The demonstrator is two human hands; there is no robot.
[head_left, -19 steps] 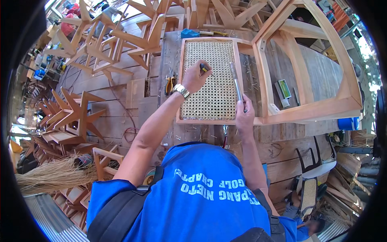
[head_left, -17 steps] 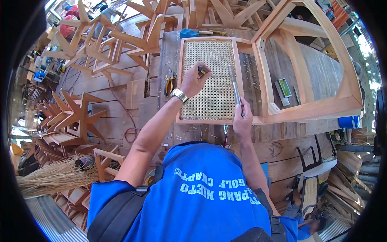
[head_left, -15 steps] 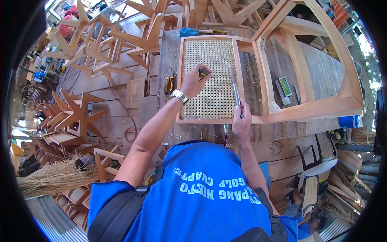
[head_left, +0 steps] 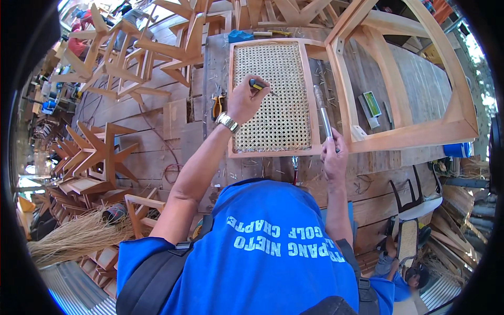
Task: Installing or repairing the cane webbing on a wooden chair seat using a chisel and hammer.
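My left hand (head_left: 243, 102), with a metal watch on its wrist, is closed around a screwdriver (head_left: 256, 84) with a yellow-and-black handle. The thin shaft points down and right over woven cane webbing (head_left: 278, 123), set in a light wooden frame (head_left: 317, 149). My right hand (head_left: 334, 158) grips the lower end of a hammer (head_left: 326, 122) with a metal shaft. Its head, seen edge-on, is just right of the frame's right rail. Pliers (head_left: 216, 106) with orange-and-black handles lie left of the frame.
A wooden chair frame (head_left: 415, 137) joins the panel's right side. Inside it lies a small green-and-white box (head_left: 370, 107). A blue cloth (head_left: 240, 36) sits beyond the panel. Stacked wooden furniture frames (head_left: 100, 152) fill the left; another person (head_left: 401, 283) works at lower right.
My right hand and the hammer have moved right, off the webbing to beyond the frame's rail. My left hand has shifted slightly left, and the screwdriver's shaft now shows.
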